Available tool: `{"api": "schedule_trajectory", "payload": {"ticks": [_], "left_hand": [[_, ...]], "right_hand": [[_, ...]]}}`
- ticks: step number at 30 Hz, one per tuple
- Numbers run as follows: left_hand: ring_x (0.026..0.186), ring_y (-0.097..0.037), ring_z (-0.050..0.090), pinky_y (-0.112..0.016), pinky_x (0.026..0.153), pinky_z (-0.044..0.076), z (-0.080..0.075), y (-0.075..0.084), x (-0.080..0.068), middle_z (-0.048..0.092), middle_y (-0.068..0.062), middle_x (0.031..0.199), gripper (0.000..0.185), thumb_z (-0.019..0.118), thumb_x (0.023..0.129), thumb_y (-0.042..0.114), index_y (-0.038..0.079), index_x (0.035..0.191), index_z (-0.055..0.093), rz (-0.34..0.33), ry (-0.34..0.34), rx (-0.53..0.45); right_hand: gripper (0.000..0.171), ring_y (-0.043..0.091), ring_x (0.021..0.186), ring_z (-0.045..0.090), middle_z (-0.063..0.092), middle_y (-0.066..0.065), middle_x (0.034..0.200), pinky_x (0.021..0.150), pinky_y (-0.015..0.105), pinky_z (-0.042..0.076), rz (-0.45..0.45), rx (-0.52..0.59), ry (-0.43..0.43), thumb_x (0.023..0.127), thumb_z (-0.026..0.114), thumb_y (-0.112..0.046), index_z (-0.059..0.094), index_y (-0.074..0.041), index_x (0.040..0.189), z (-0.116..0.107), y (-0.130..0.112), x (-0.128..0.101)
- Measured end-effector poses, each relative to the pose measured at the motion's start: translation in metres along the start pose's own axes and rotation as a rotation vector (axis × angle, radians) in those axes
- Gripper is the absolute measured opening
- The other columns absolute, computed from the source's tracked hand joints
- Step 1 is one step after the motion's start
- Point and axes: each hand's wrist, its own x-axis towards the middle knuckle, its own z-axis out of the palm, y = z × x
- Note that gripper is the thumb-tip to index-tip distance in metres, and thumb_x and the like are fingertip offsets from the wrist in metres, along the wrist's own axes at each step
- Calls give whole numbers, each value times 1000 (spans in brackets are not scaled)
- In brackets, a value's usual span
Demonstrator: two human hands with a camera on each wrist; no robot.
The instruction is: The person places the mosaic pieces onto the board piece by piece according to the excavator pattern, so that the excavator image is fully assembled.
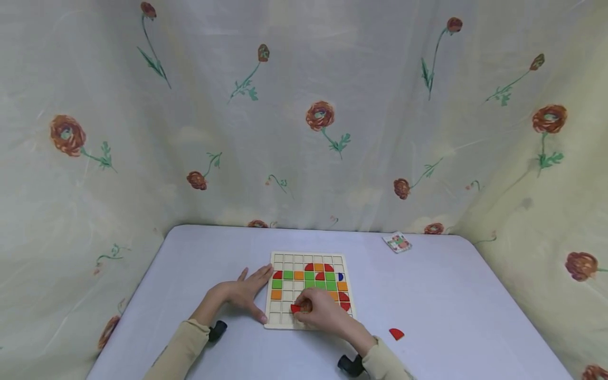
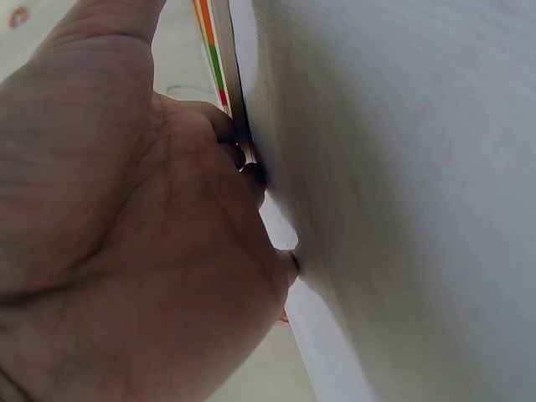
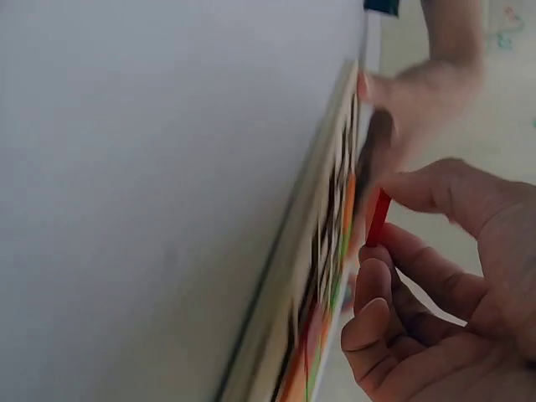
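A wooden grid board (image 1: pixel 280 262) lies on the table, partly filled with green, orange and red pieces and one blue piece. My right hand (image 1: pixel 319 311) pinches a red piece (image 1: pixel 296 308) over the board's lower rows; in the right wrist view the red piece (image 3: pixel 378 216) stands just off the board (image 3: pixel 322 251). My left hand (image 1: pixel 244 291) lies flat with straight fingers against the board's left edge; the left wrist view shows that hand (image 2: pixel 142 234) touching the board's edge (image 2: pixel 226 75).
A loose red quarter-round piece (image 1: pixel 396 333) lies on the table (image 1: pixel 451 306) right of the board. A small picture card (image 1: pixel 397 242) sits at the back right. Flowered curtain (image 1: pixel 304 116) closes in the table on three sides.
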Motion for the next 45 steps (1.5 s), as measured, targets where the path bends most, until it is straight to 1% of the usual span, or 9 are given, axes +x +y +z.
{"api": "schedule_trajectory", "payload": {"ticks": [5, 11, 18, 22, 31, 35, 38, 42, 45], "left_hand": [[152, -23, 1, -58, 119, -2, 1, -1, 1, 3, -5, 164, 125, 79, 66, 62, 9, 156, 9, 5, -5, 1], [152, -23, 0, -58, 119, -4, 0, -3, 1, 2, -4, 165, 125, 77, 67, 63, 10, 156, 9, 1, -17, 2], [152, -22, -1, -57, 119, -4, 0, -4, 1, 1, -4, 165, 125, 77, 67, 63, 10, 156, 7, -2, -25, 3], [152, -22, -2, -57, 119, -4, 0, -5, 2, 0, -3, 165, 124, 77, 68, 63, 11, 156, 7, -1, -27, -1], [152, -22, -1, -58, 119, -4, 1, -4, 2, 0, -3, 165, 125, 78, 67, 62, 10, 156, 7, 4, -26, 0], [152, -21, -1, -57, 119, -4, 2, -5, 3, 0, -2, 165, 125, 77, 67, 64, 11, 156, 7, -2, -27, 12], [152, -22, 0, -58, 119, -3, 2, -5, 3, 1, -4, 165, 125, 77, 67, 63, 10, 156, 8, 4, -18, 10], [152, -24, 1, -60, 118, -1, 0, -3, 1, 2, -6, 164, 125, 78, 67, 62, 7, 156, 9, 20, -10, 2], [152, -23, 0, -60, 118, -1, 0, -3, 1, 2, -5, 164, 125, 78, 67, 62, 8, 156, 9, 15, -8, 5]], "right_hand": [[18, 4, 70, 50, 60, -5, 83, 61, 15, 44, -26, 16, -13, 83, 76, -22, 71, -11, 96, 22, -15, 17], [18, 6, 73, 50, 58, -3, 85, 62, 16, 44, -11, 23, -1, 83, 74, -17, 70, -10, 99, 32, -22, 28], [17, 8, 78, 51, 60, -1, 91, 67, 17, 46, 31, 47, -25, 85, 72, -14, 69, -9, 100, 32, -27, 34], [15, 10, 79, 52, 60, -1, 92, 68, 18, 48, 54, 64, -27, 84, 73, -12, 69, -8, 98, 32, -29, 35], [19, 10, 79, 49, 55, -1, 91, 68, 17, 46, 36, -19, -7, 84, 71, -7, 69, -6, 102, 35, -33, 32], [17, 9, 78, 50, 56, -1, 90, 65, 18, 45, 43, 33, -11, 86, 69, -8, 67, -7, 102, 35, -29, 31], [15, 9, 78, 50, 57, -1, 90, 63, 18, 45, 40, 67, -10, 86, 69, -9, 68, -8, 101, 33, -26, 32], [14, 8, 79, 50, 59, -1, 92, 64, 17, 45, 27, 47, -20, 85, 71, -10, 71, -7, 100, 31, -25, 35], [16, 9, 78, 51, 60, -2, 90, 64, 18, 46, 32, 37, -29, 84, 73, -11, 71, -8, 100, 30, -25, 37]]}}
